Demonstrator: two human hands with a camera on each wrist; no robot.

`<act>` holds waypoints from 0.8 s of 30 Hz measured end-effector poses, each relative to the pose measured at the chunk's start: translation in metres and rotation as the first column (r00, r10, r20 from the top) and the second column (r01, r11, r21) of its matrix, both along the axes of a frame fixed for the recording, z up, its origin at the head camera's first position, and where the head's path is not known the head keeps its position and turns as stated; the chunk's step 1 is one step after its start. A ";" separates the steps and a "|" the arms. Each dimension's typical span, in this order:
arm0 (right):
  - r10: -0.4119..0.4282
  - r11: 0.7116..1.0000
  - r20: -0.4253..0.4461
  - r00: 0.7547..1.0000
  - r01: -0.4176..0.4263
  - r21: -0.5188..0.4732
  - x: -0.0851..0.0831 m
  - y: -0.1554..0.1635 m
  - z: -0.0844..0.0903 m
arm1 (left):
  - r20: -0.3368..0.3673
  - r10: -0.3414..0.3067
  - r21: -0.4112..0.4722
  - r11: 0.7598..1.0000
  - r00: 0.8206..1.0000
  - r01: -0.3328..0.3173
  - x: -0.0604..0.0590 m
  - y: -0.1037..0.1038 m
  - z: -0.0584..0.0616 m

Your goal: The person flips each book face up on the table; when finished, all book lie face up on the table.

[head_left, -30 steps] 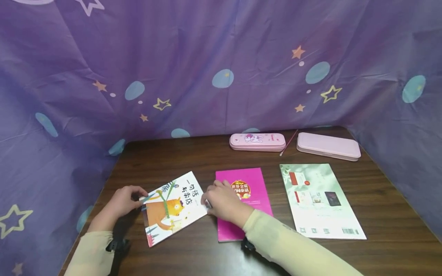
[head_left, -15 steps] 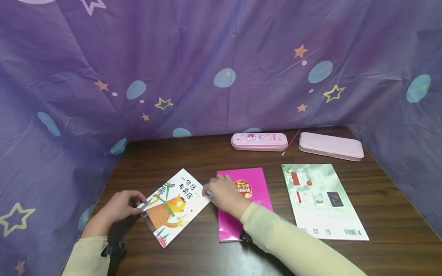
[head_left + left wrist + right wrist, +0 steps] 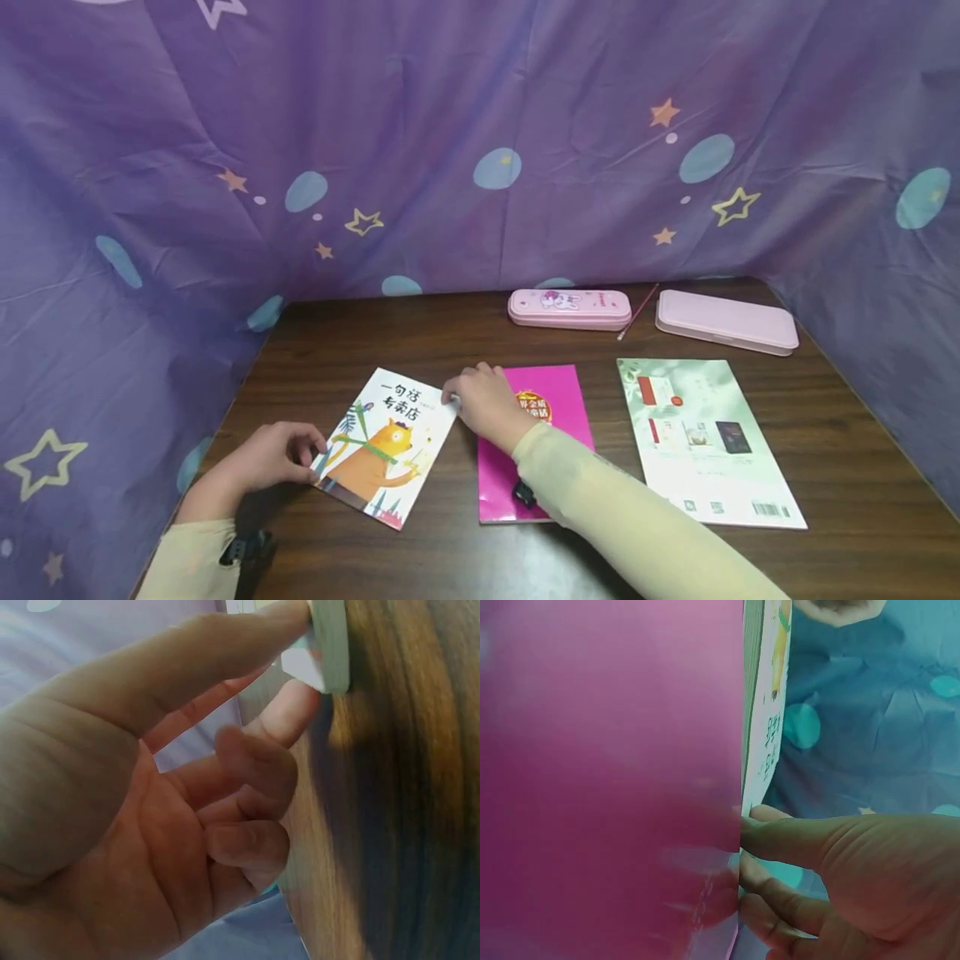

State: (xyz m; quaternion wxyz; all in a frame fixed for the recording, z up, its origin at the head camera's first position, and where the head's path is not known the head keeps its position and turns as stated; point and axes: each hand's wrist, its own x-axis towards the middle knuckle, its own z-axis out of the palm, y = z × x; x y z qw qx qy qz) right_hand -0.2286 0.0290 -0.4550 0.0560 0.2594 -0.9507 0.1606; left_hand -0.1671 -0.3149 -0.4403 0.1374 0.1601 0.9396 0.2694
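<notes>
A picture book with an orange cat on its cover (image 3: pixel 382 446) lies tilted on the dark wooden table (image 3: pixel 450 333), left of centre. My left hand (image 3: pixel 318 462) pinches its near left corner; in the left wrist view the thumb and forefinger of that hand (image 3: pixel 311 645) squeeze the corner (image 3: pixel 330 652). My right hand (image 3: pixel 452 400) pinches the book's far right corner, its wrist over a pink book (image 3: pixel 551 400). In the right wrist view the picture book's edge (image 3: pixel 769 720) runs beside the pink cover (image 3: pixel 607 765), with my right hand (image 3: pixel 746 847) at that edge.
A pale green book (image 3: pixel 705 437) lies to the right of the pink one. Two pink pencil cases (image 3: pixel 570 308) (image 3: pixel 726 321) sit at the back with a thin stick (image 3: pixel 637 311) between them. Purple starred cloth (image 3: pixel 480 125) walls in the table on three sides.
Both hands have turned the picture book counterclockwise, so its title now faces me more squarely. My right hand moved away from me and my left hand came slightly nearer.
</notes>
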 end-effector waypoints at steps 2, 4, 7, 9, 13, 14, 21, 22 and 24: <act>-0.014 1.000 0.005 1.000 0.014 -0.011 -0.003 -0.001 0.000 | 0.017 -0.005 0.000 1.000 1.000 0.005 0.002 0.001 0.003; -0.028 0.999 0.007 1.000 0.028 -0.018 -0.006 -0.002 0.000 | 0.042 -0.008 0.003 1.000 0.999 0.008 0.003 0.003 0.005; -0.046 0.999 0.010 0.999 0.046 -0.024 -0.010 -0.005 0.000 | 0.091 -0.007 0.014 1.000 0.996 0.006 0.004 0.007 0.008; -0.053 0.998 0.023 0.998 0.054 -0.025 -0.013 -0.007 0.000 | 0.119 -0.008 0.018 1.000 0.993 0.006 0.005 0.010 0.008; -0.066 0.997 0.057 0.996 0.068 -0.028 -0.019 -0.010 -0.001 | 0.172 -0.006 0.032 0.999 0.985 0.001 0.008 0.016 0.008; -0.069 0.997 0.055 0.996 0.071 -0.027 -0.020 -0.011 -0.001 | 0.179 -0.006 0.036 0.999 0.984 0.000 0.009 0.017 0.008; -0.046 0.998 0.050 0.998 0.048 -0.041 -0.027 -0.015 -0.002 | 0.207 -0.026 0.055 0.998 0.978 0.015 0.013 0.023 0.005; -0.035 0.998 0.054 0.998 0.037 -0.045 -0.028 -0.015 -0.002 | 0.207 -0.030 0.057 0.998 0.978 0.019 0.014 0.023 0.004; -0.011 0.999 0.054 0.998 0.014 -0.051 -0.030 -0.016 -0.002 | 0.200 -0.042 0.064 0.998 0.979 0.030 0.014 0.022 0.003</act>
